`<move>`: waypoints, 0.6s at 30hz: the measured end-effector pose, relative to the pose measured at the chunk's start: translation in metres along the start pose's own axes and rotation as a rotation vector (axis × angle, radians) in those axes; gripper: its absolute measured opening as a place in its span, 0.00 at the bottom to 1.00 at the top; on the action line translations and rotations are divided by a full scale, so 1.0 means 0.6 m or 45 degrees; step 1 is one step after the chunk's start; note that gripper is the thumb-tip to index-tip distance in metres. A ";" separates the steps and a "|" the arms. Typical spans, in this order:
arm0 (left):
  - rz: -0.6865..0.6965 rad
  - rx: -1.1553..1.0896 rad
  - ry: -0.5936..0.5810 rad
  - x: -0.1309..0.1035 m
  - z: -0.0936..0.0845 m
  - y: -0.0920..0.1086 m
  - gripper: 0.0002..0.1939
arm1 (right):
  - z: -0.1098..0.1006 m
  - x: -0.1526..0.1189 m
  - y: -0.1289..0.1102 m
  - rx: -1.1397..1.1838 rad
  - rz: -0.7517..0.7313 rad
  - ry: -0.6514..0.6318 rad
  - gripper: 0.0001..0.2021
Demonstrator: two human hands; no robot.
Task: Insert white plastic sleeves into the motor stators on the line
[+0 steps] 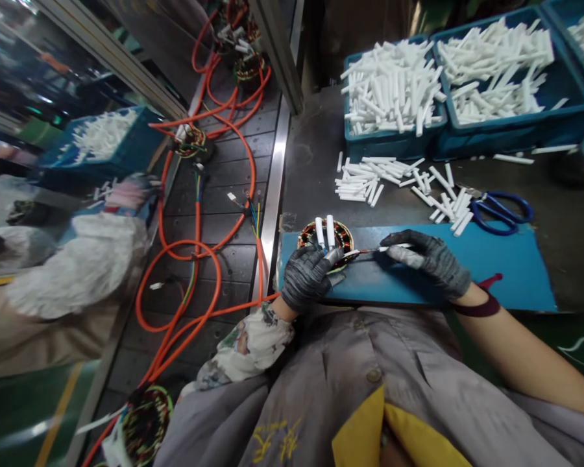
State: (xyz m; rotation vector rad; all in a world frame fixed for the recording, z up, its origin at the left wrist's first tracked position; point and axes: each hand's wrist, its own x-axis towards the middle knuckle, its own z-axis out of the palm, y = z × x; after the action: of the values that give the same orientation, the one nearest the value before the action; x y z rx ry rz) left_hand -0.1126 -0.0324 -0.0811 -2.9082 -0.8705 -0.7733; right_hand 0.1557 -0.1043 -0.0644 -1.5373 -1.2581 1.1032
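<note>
Head view: the desk (316, 146) carries two blue bins (394, 141) (511, 133) of white tubes at its far side, with a slatted conveyor (228, 224) to its left. On the desk's near side lies the blue mat (511, 269), and the copper coil (348, 233) sits flat on its left end, in front of the torso.

The left hand (304, 279) is curled over the coil's near side, its fingers closed on it; whether they also pinch the lead, I cannot tell. The right hand (440, 266), to the right over the mat, has its fingers gripping a held tube (394, 247). The scissors (497, 213) lie beyond that hand, beside loose tubes (365, 175).

To work well here, I would press the coil steady on the mat, hold the thin lead (367, 251) straight without tugging at the windings, and line the held tube up with it. A light pinch should spare the tube from flattening; a skewed one could snag or bend the wire.

The coil is round, so no long axis stands out; its open face is up. Two tubes (320, 231) (329, 231) rise from it, pointing away from the torso. The held tube's long axis runs left to right, one end towards the coil.
</note>
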 end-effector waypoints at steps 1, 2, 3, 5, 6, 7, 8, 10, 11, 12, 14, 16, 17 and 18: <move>-0.021 -0.011 -0.033 -0.002 0.002 -0.001 0.21 | 0.001 0.003 0.004 0.033 -0.019 -0.025 0.19; -0.038 -0.023 -0.053 -0.003 0.003 -0.002 0.22 | 0.002 0.006 0.008 0.042 -0.064 -0.038 0.18; -0.048 -0.033 -0.060 -0.004 0.003 -0.002 0.22 | 0.003 0.009 0.009 0.014 -0.144 -0.045 0.17; -0.038 -0.041 -0.044 -0.003 0.001 -0.004 0.21 | 0.006 0.015 0.004 -0.178 -0.400 -0.070 0.14; -0.028 -0.038 -0.032 -0.002 -0.001 -0.005 0.21 | 0.008 0.018 -0.001 -0.333 -0.551 -0.090 0.13; -0.022 -0.034 -0.026 -0.001 -0.003 -0.006 0.21 | 0.011 0.021 -0.008 -0.511 -0.689 -0.112 0.14; -0.020 -0.033 -0.032 0.000 -0.005 -0.007 0.21 | 0.015 0.024 -0.016 -0.691 -0.797 -0.137 0.15; -0.029 -0.043 -0.068 0.001 -0.007 -0.009 0.21 | 0.024 0.032 -0.031 -0.959 -0.886 -0.153 0.18; -0.033 -0.052 -0.082 0.001 -0.008 -0.009 0.21 | 0.029 0.036 -0.037 -1.017 -0.865 -0.156 0.19; -0.028 -0.061 -0.086 0.001 -0.008 -0.009 0.21 | 0.032 0.042 -0.041 -1.009 -0.810 -0.176 0.20; -0.004 -0.067 -0.070 0.000 -0.006 -0.009 0.20 | 0.035 0.054 -0.044 -0.794 -0.613 -0.341 0.22; 0.014 -0.061 -0.048 -0.001 -0.004 -0.008 0.20 | 0.034 0.064 -0.043 -0.445 -0.328 -0.580 0.27; 0.018 -0.056 -0.055 -0.001 -0.003 -0.008 0.20 | 0.034 0.067 -0.042 -0.289 -0.192 -0.681 0.29; 0.017 -0.049 -0.071 -0.001 -0.003 -0.008 0.20 | 0.033 0.068 -0.042 -0.188 -0.092 -0.742 0.31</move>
State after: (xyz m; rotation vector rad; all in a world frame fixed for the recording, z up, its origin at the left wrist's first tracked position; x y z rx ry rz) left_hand -0.1167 -0.0288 -0.0806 -2.9797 -0.8485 -0.7200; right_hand 0.1348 -0.0587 -0.0501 -1.3000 -1.7999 1.5001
